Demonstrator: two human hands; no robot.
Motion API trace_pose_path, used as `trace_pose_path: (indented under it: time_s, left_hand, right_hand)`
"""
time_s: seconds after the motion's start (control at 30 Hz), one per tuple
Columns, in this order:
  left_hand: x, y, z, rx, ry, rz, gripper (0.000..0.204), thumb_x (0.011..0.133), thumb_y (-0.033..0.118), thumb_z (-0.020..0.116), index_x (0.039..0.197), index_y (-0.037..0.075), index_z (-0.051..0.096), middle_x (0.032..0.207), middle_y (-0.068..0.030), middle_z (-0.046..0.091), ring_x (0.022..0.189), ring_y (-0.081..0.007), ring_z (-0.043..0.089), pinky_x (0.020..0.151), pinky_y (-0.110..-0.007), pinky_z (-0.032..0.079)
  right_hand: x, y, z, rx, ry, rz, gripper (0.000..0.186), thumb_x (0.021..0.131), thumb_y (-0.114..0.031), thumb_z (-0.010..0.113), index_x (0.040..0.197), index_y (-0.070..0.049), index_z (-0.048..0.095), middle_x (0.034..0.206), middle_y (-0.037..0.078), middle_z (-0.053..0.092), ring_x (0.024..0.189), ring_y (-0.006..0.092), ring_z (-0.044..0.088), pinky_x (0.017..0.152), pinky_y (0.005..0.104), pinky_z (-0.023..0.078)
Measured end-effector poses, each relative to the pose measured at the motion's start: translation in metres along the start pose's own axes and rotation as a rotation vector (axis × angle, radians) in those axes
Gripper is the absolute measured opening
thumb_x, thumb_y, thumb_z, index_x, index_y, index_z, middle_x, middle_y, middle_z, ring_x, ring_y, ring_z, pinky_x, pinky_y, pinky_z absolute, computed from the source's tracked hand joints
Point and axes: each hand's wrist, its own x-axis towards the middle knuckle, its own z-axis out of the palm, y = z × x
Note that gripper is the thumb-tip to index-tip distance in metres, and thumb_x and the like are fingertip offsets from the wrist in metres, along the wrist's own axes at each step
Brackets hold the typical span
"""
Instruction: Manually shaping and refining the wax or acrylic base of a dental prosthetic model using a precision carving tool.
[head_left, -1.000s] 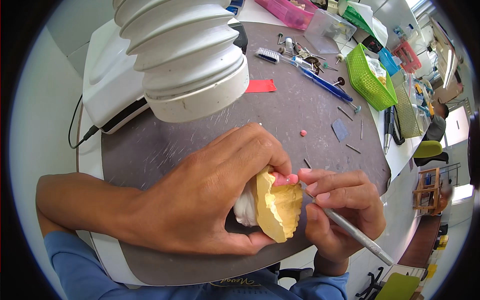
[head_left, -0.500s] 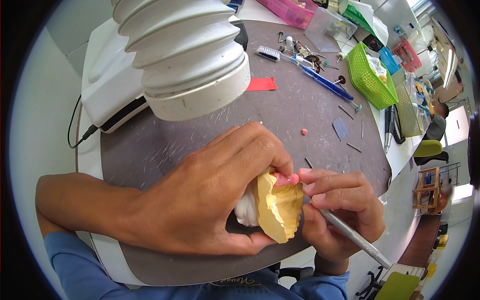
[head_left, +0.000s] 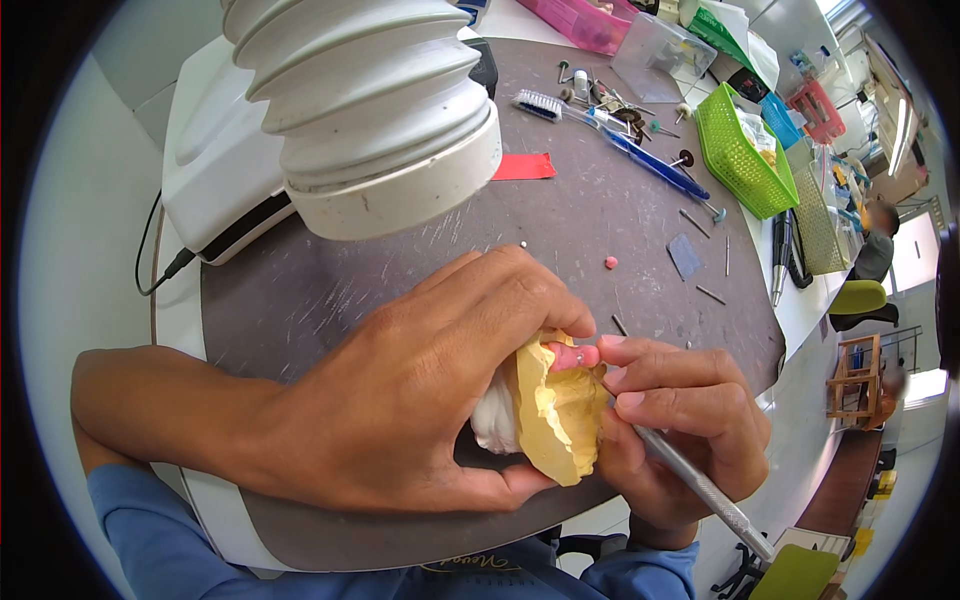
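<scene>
My left hand [head_left: 420, 385] is closed around a yellow dental cast [head_left: 570, 425], which is tilted on its side so its hollow faces right. White plaster [head_left: 495, 415] shows behind the cast, under my palm. Along the cast's upper inner edge sits soft-looking pink material [head_left: 570, 356]. My right hand [head_left: 705, 425] pinches a slim metal hand instrument [head_left: 715, 500] with a knurled handle that slants down to the right. The instrument's tip lies at the cast's right edge, partly hidden by fingers. My right index fingertip is against the pink material.
A white ribbed hose [head_left: 370, 130] hangs over the bench mat [head_left: 330, 300], near a red strip [head_left: 525, 167]. Beyond lie a pink ball [head_left: 611, 263], a blue toothbrush [head_left: 650, 165] and several rotary bits. A green basket [head_left: 745, 160] and a dark handpiece [head_left: 781, 255] stand right.
My right hand and the metal instrument have shifted and turned slightly, the handle's end now lower and further left. My left fingers have slid a little right over the cast's top.
</scene>
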Motion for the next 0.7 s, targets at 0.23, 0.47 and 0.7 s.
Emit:
trace_pose_path:
  time_s: [0.23,0.47,0.7]
  left_hand:
    - [0.002,0.003,-0.001,-0.033,0.003,-0.062,0.069,0.062,0.017,0.096,0.120,0.003,0.061,0.113,-0.0119,0.064,0.107,-0.0275,0.064,0.085,-0.035,0.054]
    - [0.000,0.004,0.001,-0.004,0.021,-0.070,0.075,0.061,0.021,0.098,0.123,0.001,0.061,0.111,-0.0123,0.065,0.099,-0.0257,0.066,0.081,-0.034,0.054]
    - [0.001,0.006,0.002,0.023,0.068,-0.070,0.092,0.061,0.019,0.098,0.138,-0.001,0.053,0.111,-0.0128,0.064,0.095,-0.0239,0.067,0.081,-0.033,0.056]
  right_hand:
    - [0.008,-0.009,0.001,-0.124,-0.010,0.044,0.023,0.074,0.008,0.084,0.091,0.000,0.070,0.094,0.015,0.073,0.092,0.0311,0.077,0.079,0.0342,0.065]
    - [0.004,-0.013,0.002,-0.197,0.001,0.026,0.022,0.073,0.006,0.083,0.092,0.001,0.073,0.093,0.016,0.073,0.095,0.0331,0.077,0.074,0.0343,0.066]
    - [0.002,-0.015,0.003,-0.248,-0.047,-0.004,0.022,0.080,0.005,0.081,0.096,-0.002,0.067,0.090,0.022,0.070,0.085,0.0337,0.076,0.082,0.0462,0.066]
